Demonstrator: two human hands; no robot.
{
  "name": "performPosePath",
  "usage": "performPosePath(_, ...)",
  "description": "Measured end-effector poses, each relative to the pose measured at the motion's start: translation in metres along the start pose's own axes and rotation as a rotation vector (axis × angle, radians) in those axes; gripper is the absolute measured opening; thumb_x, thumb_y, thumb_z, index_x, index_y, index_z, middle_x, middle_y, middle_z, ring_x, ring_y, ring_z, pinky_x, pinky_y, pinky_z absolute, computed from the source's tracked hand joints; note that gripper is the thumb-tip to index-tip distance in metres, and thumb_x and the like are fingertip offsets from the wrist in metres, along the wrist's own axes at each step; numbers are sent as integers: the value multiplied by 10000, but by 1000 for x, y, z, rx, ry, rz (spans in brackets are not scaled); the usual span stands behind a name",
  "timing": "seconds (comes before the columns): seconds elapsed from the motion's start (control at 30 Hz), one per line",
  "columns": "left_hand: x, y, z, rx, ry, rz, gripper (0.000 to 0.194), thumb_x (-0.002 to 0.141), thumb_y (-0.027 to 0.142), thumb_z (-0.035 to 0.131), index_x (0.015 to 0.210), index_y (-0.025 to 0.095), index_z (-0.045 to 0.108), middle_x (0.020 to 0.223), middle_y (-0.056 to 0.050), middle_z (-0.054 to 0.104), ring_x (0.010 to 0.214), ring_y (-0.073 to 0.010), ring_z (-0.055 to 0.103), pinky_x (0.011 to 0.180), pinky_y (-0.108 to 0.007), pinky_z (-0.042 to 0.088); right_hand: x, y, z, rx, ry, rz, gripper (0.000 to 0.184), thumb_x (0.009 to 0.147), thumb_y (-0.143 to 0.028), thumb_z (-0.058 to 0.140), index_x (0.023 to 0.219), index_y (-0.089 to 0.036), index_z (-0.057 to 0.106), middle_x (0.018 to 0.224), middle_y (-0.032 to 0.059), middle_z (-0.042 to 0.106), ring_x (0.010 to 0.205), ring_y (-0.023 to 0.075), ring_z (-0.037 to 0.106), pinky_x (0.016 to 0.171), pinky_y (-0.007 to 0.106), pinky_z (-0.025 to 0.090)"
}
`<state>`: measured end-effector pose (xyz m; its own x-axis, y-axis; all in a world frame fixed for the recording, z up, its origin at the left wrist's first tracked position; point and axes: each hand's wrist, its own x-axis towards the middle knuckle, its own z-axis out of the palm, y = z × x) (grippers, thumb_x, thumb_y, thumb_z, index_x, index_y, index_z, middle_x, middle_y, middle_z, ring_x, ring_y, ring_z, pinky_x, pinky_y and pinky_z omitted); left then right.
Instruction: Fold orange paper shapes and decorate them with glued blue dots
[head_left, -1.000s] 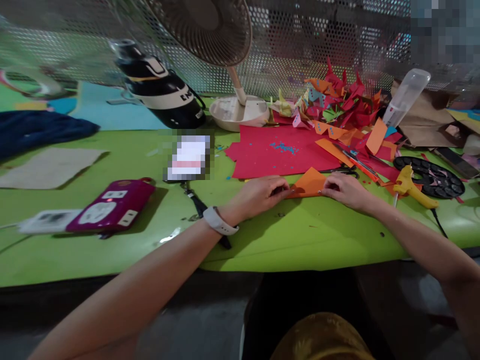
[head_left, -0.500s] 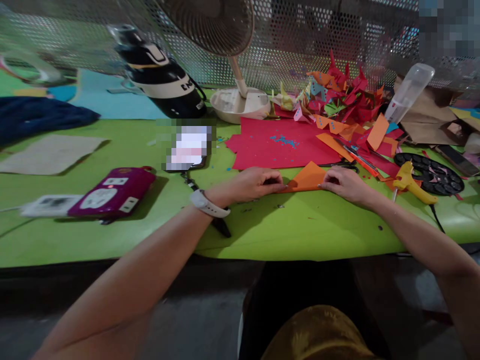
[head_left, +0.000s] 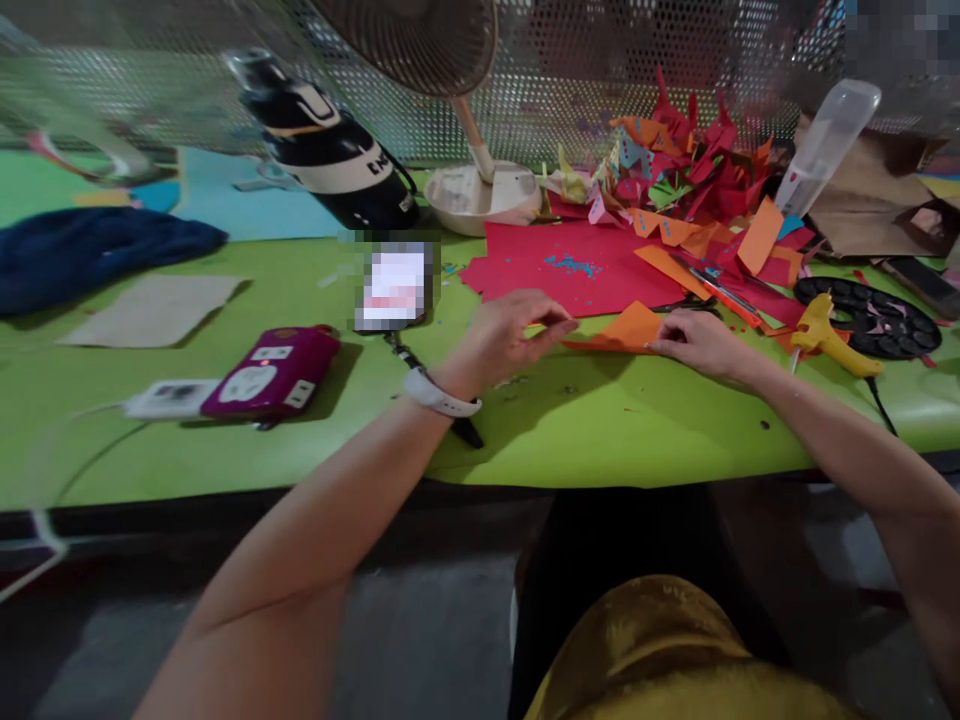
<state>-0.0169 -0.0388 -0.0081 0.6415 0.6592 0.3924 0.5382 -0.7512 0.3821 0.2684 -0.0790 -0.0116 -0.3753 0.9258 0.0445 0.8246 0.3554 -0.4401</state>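
A folded piece of orange paper (head_left: 630, 328) lies on the green-covered table between my hands. My right hand (head_left: 694, 343) pinches its right end between thumb and fingers. At the other end, my left hand (head_left: 517, 335), with a white watch on the wrist, is raised slightly above the paper's left tip. Its thumb and finger come together; what they hold, if anything, is too small to make out. Just beyond the orange piece is a red paper sheet (head_left: 525, 265) scattered with small blue bits.
A yellow glue gun (head_left: 840, 345) and a black round palette (head_left: 900, 335) lie at right. Folded colourful papers (head_left: 690, 170) are heaped behind. Leftward are a phone (head_left: 394, 285), a purple power strip (head_left: 274, 375), a black bottle (head_left: 337, 150) and a fan (head_left: 476, 200).
My left hand has lifted from the paper's left end, while my right hand keeps its pinch. The whole view has shifted slightly.
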Motion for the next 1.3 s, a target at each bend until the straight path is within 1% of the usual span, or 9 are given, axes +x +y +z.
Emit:
performPosePath(0.03,-2,8,4,12,21,83,440,971,531,425,1063,180,675,1004,-114,729,958,-228,664,864,-355,495,0,0,0,-4,-2,9,201,891,-330,622,763,-176,617,802,53,642,719,164,545,668,284,359)
performPosePath(0.07,-4,16,9,13,-52,168,481,987,523,399,1223,168,622,1177,-139,698,1114,-244,634,964,-378,469,0,0,0,-9,-6,18,197,891,-327,621,766,-175,623,804,56,648,727,166,550,668,284,359)
performPosePath(0.17,-10,39,25,31,-341,377,728,966,615,367,1512,135,327,1571,-176,360,1464,-275,313,1189,-422,247,1,0,1,-16,-14,40,192,893,-322,618,780,-168,642,816,63,663,743,170,561,668,282,360)
performPosePath(0.23,-13,49,32,65,-467,394,842,946,668,339,1570,133,157,1630,-176,195,1515,-263,151,1229,-436,108,0,-1,1,-14,-15,45,200,897,-332,612,793,-166,649,822,64,669,741,169,564,665,279,363)
performPosePath(0.33,-14,53,35,98,-553,343,906,940,691,306,1581,112,31,1645,-180,68,1527,-244,23,1233,-422,39,-1,-2,0,-17,-19,43,225,905,-357,598,800,-164,649,815,63,672,730,170,563,654,280,362)
performPosePath(0.57,-12,51,34,130,-527,192,955,915,745,257,1576,143,-79,1648,-165,17,1526,-264,-11,1228,-440,24,0,-1,0,-21,-25,30,244,908,-389,594,800,-177,647,810,57,672,732,170,566,659,284,365)
performPosePath(0.77,-12,52,35,146,-538,184,940,921,740,237,1581,114,0,1648,-159,57,1527,-259,38,1230,-414,38,-1,-2,-3,-1,-38,33,237,903,-385,602,805,-175,651,814,53,673,730,163,572,655,278,367)
performPosePath(0.97,-13,49,37,157,-523,192,923,933,725,217,1580,106,-5,1641,-173,64,1524,-272,36,1229,-429,68,-4,3,-13,72,-116,-1,165,807,-322,711,858,-170,674,865,47,688,767,163,602,682,269,409)
performPosePath(1.3,-14,46,38,168,-501,186,911,941,706,244,1580,121,-36,1639,-168,69,1518,-295,79,1224,-435,131,-4,-2,-16,75,-99,45,131,848,-288,654,831,-165,694,836,48,701,750,155,600,678,266,401)
